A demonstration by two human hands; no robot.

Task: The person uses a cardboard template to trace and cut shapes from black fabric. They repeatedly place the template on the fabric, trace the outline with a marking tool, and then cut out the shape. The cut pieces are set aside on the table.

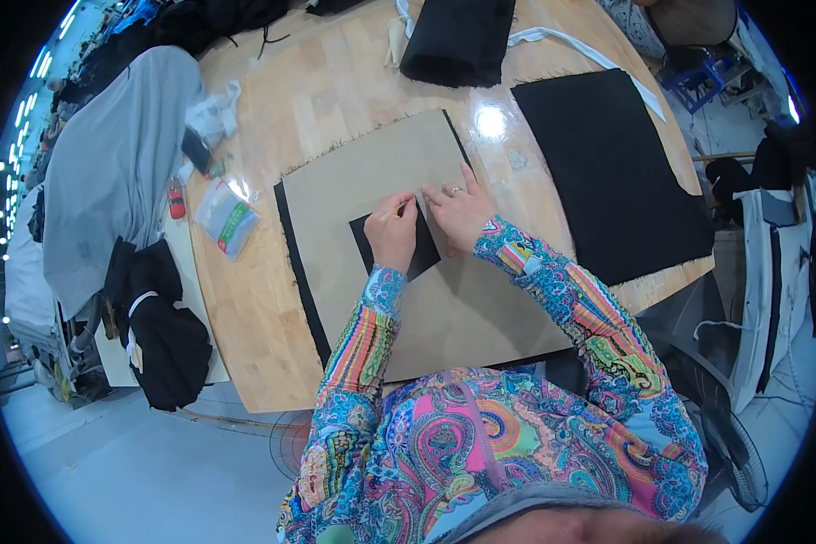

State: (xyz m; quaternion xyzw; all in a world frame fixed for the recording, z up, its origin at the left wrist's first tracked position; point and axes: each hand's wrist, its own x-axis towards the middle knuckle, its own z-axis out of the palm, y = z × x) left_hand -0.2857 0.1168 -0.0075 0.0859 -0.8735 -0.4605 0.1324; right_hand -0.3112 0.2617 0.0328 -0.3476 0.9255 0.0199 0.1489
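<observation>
Patterned sleeves, multicoloured, enter from the lower edge. Left hand: fingers curled, pinching the upper edge of a small black fabric piece. Right hand: fingers extended, pressed flat just beside the left. Fabric piece lies on a brown paper template over black cloth, on a wooden table. Black fabric sheet: well apart, right.

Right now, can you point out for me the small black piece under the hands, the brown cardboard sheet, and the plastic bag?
small black piece (424,256), head view, its bare right part by the hands.
brown cardboard sheet (480,313), head view, its bare lower middle.
plastic bag (227,218), head view, its middle.
</observation>
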